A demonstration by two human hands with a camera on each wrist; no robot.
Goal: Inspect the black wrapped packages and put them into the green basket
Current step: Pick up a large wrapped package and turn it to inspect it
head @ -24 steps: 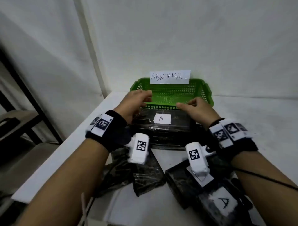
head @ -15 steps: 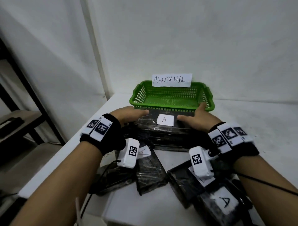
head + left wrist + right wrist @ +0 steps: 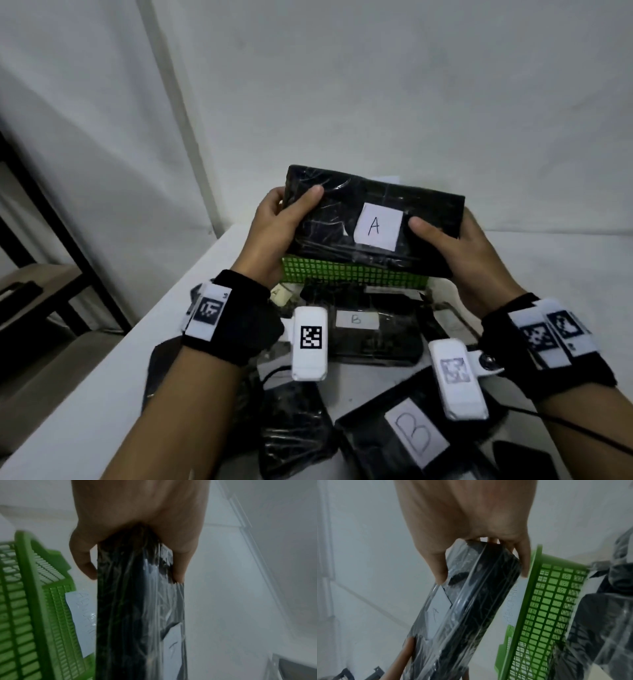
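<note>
A black wrapped package (image 3: 342, 219) with a white label "A" is held up in the air, tilted toward me, in front of the green basket (image 3: 352, 274). My left hand (image 3: 274, 226) grips its left end, thumb on the front face. My right hand (image 3: 459, 253) grips its right end, thumb beside the label. The left wrist view shows the package (image 3: 137, 615) edge-on between thumb and fingers, the basket (image 3: 34, 615) to the left. In the right wrist view the package (image 3: 471, 608) lies between my thumb and fingers, and the basket (image 3: 547, 615) is beside it.
Several more black wrapped packages lie on the white table below my wrists, one labelled "B" (image 3: 373, 342) and another "B" (image 3: 404, 442) near me. A white wall stands behind the basket. A dark frame with a wooden shelf (image 3: 37, 291) is at the left.
Both hands took hold of the "A" package that lay on the pile before the basket and lifted it up, tilting its labelled face toward me; it now hides most of the basket.
</note>
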